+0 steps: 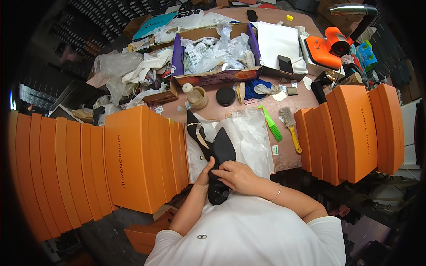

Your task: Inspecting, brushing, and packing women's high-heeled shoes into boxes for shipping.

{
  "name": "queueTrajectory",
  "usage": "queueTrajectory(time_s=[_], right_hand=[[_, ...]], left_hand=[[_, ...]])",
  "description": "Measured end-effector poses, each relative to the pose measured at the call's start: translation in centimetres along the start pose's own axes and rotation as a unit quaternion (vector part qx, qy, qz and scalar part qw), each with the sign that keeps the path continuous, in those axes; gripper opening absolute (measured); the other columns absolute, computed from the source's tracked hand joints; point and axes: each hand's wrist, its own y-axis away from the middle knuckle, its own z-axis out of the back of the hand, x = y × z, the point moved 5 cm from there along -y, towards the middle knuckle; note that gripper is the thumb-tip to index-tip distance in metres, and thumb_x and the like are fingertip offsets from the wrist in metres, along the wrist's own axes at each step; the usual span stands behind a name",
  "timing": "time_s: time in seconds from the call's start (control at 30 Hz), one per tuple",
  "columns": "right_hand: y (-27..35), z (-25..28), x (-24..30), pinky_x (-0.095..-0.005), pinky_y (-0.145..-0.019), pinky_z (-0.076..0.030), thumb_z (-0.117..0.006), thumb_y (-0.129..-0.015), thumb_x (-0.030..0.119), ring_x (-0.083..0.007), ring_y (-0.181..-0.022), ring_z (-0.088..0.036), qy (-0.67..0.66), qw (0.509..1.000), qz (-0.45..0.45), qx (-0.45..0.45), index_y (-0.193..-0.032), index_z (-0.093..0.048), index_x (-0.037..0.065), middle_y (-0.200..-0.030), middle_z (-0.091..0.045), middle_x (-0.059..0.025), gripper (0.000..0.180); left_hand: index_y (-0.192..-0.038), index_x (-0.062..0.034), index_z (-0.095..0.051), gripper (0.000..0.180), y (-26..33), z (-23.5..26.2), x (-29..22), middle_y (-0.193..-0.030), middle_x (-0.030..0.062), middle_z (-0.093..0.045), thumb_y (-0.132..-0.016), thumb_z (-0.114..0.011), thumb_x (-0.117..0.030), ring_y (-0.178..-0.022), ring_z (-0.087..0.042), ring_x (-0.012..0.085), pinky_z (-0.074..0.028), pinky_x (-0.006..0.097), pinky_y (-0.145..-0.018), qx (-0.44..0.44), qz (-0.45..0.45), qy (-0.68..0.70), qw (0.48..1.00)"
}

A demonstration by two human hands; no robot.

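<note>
A black pointed-toe shoe (222, 148) is held close to my white shirt, its toe pointing away from me. My left hand (205, 175) grips it along the left side, thumb lying lengthwise on it. My right hand (239, 177) comes in from the right, its bent fingers closed on the shoe's middle; what the fingertips pinch is partly hidden. A second black shoe (193, 122) with a pale inner sole and a shiny strap lies just beyond, at the left. It rests in an open shoebox (272, 156) lined with white tissue paper (250, 137).
Orange shoeboxes (133, 159) stand in a row on the left, more orange boxes (350, 133) on the right. A green brush (271, 124) and a yellow-handled brush (290, 128) lie right of the open box. Behind are a jar (197, 97), a purple carton (177, 57) and a phone (285, 64).
</note>
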Motion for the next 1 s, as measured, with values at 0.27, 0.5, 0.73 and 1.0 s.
queueTrajectory(time_s=[0.27, 0.5, 0.73, 1.0], right_hand=[[5.1, 5.0, -3.8, -0.035, -0.073, -0.051, -0.067, -0.079, 0.005, -0.0261, -0.083, -0.062, 0.001, 0.989, -0.133, 0.07, -0.11, -0.066, 0.004, -0.095, -0.06, -0.0105, 0.032], [2.2, 3.5, -0.4, -0.0342, -0.067, -0.048, -0.072, -0.067, 0.004, -0.0251, -0.077, -0.058, 0.136, 0.987, 0.009, -0.081, -0.111, -0.066, 0.004, -0.093, -0.058, -0.0082, 0.044], [1.2, 6.0, 2.1, -0.0356, -0.069, -0.046, -0.07, -0.068, 0.001, -0.024, -0.079, -0.057, 0.062, 0.99, 0.054, -0.119, -0.112, -0.065, 0.007, -0.094, -0.058, -0.0072, 0.044], [0.4, 8.4, -0.1, -0.0375, -0.077, -0.05, -0.067, -0.073, -0.001, -0.0301, -0.089, -0.059, -0.033, 0.992, -0.01, -0.12, -0.112, -0.067, 0.006, -0.098, -0.058, -0.0112, 0.039]], left_hand=[[-0.112, 0.0011, -0.056, 0.056, -3.5, -1.6, -6.2, -0.088, 0.0152, -0.065, -0.091, -0.053, -0.051, -0.076, -0.066, 0.0208, -0.056, 0.031, -0.067, -0.04, -0.089, 0.052, 0.994], [-0.105, -0.0006, -0.055, 0.049, -4.6, -1.8, -7.5, -0.087, 0.0142, -0.064, -0.092, -0.054, -0.048, -0.077, -0.067, 0.0214, -0.057, 0.032, -0.069, -0.068, -0.207, 0.014, 0.976], [-0.12, 0.0024, -0.054, 0.07, -4.5, -4.3, -7.5, -0.092, 0.0146, -0.066, -0.087, -0.052, -0.059, -0.08, -0.066, 0.021, -0.055, 0.03, -0.073, -0.019, -0.17, 0.007, 0.985], [-0.124, 0.0041, -0.05, 0.074, -5.4, -4.6, -4.8, -0.111, 0.0174, -0.061, -0.086, -0.054, -0.059, -0.087, -0.067, 0.023, -0.057, 0.034, -0.078, 0.126, -0.078, 0.049, 0.988]])
